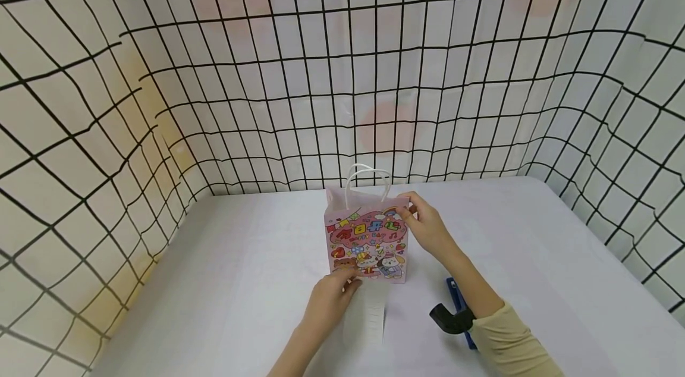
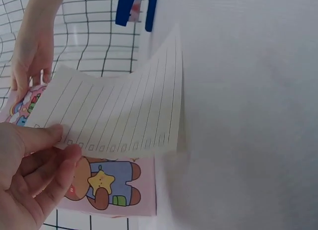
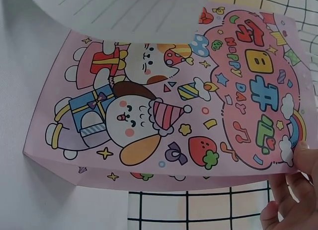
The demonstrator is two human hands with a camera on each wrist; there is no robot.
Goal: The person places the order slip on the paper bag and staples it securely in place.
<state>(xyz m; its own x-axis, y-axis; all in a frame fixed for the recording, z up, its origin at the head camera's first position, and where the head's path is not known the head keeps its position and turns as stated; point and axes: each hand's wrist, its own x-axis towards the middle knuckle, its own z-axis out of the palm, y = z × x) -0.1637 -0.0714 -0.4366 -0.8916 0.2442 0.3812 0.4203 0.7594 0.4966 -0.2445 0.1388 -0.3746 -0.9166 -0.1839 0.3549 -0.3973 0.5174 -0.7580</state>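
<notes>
A pink paper gift bag (image 1: 369, 243) with cartoon animals and white rope handles (image 1: 369, 172) stands upright on the table. My right hand (image 1: 428, 225) holds its top right corner, the thumb on the printed front and the fingers behind, as the right wrist view shows. My left hand (image 1: 333, 299) is in front of the bag's lower left part. Between thumb and fingers it pinches a white lined sheet of paper (image 2: 114, 111) with a row of small checkboxes along one side. The sheet bends and overlaps the bag's printed front in both wrist views.
A long blue object (image 1: 455, 294) lies on the white table (image 1: 241, 270), partly under my right forearm. A black curved piece (image 1: 449, 319) sits at the right wrist. White cloth with a black grid (image 1: 299, 79) walls in the table at the back and sides.
</notes>
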